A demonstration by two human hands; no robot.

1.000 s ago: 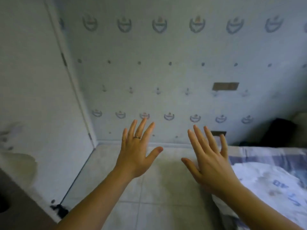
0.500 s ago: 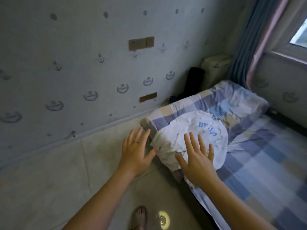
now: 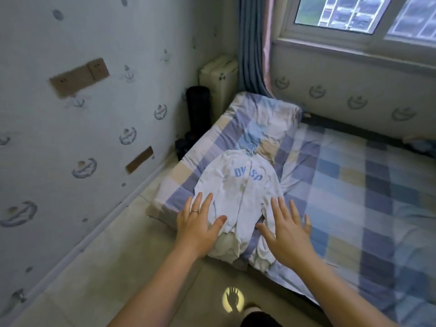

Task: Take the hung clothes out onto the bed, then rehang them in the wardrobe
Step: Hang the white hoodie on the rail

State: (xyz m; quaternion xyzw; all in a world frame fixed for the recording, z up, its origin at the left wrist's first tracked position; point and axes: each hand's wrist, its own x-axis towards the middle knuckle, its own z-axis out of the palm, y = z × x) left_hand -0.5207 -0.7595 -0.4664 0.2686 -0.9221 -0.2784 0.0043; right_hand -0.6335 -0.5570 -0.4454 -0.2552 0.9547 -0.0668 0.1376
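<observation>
Left hand (image 3: 197, 228) and right hand (image 3: 286, 230), fingers spread wide, hide the white garment's (image 3: 238, 185) lower edges (contact unclear); its hanger (image 3: 250, 148) barely shows.

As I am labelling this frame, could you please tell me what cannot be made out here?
1. Head view, white sweatshirt: the middle of its blue lettering is lost in creases.
2. The hanger: only its hook shows; the sweatshirt covers the rest.
3. Whether the left hand and right hand touch the sweatshirt or hover above it.
4. The wardrobe: outside the frame.
</observation>
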